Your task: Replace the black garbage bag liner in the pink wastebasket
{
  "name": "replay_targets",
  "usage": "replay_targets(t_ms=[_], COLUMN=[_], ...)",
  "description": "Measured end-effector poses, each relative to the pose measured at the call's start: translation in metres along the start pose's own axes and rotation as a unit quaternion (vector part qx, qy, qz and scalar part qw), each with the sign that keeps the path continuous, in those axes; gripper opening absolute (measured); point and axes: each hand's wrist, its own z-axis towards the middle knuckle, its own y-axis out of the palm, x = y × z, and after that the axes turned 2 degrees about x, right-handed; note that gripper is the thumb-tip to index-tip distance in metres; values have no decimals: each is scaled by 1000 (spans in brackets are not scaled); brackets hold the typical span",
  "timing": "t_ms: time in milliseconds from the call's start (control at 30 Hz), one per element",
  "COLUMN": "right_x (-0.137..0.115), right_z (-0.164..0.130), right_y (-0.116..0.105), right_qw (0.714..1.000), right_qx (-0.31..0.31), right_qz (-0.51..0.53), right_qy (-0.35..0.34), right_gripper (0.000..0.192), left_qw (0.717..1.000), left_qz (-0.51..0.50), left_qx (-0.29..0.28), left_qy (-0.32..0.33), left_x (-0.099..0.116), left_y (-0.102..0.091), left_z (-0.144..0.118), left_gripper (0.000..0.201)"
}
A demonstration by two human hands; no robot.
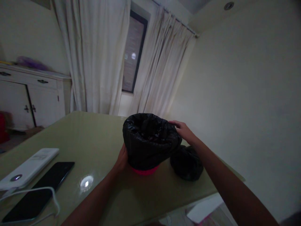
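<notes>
At nine o'clock on the table (98, 138) lie a white remote (30, 168) and, just beside it, a black phone (41, 191) with a white cable (50, 196) looping over its near end. Behind them, at ten o'clock, a white cabinet (35, 100) stands against the wall, with curtains (98, 53) at twelve.

At the middle of the table stands a small pink bin (145, 171), nearly all of it covered by a black bag (150, 141) folded down over its rim. The left hand (122, 158) presses against the bag's lower side at seven o'clock of the bin; its fingers wrap round behind, out of view, so I cannot tell how tightly they close. The right hand (184, 131) sits at two o'clock on the rim, fingers curled lightly and pinching the bag's edge.

At four o'clock of the bin, touching or just beside it, rests a black bundle (187, 163), partly under the right forearm.

The bag looks thin, soft, crinkly and slippery, and the bin looks light and likely to slide. The folded edge at the rim seems the best hold, with the bin steadied low down.
</notes>
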Motion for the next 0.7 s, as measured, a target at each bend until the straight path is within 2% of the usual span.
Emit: replay_targets(t_ms=[133,267,367,467,700], right_x=[-10,-25,-40,-48,-50], right_z=[13,25,29,31,37], right_y=[-8,-2,9,19,34], right_qw=[979,956,942,936,951], right_qx=[-67,-122,-144,-143,-122], right_qz=[-183,-246,-285,-306,-266], right_qy=[-57,-106,-107,-98,-99], right_gripper=[55,59,64,65,67], left_qw=[1000,999,999,999,999], left_qz=[0,-12,-15,-9,-15], left_qx=[24,35,38,40,33], left_qy=[-2,-11,-2,0,-3], left_x=[0,3,8,12,7], left_y=[-1,0,0,0,1], left_z=[3,3,1,2,2], left_gripper=[66,66,68,70,65])
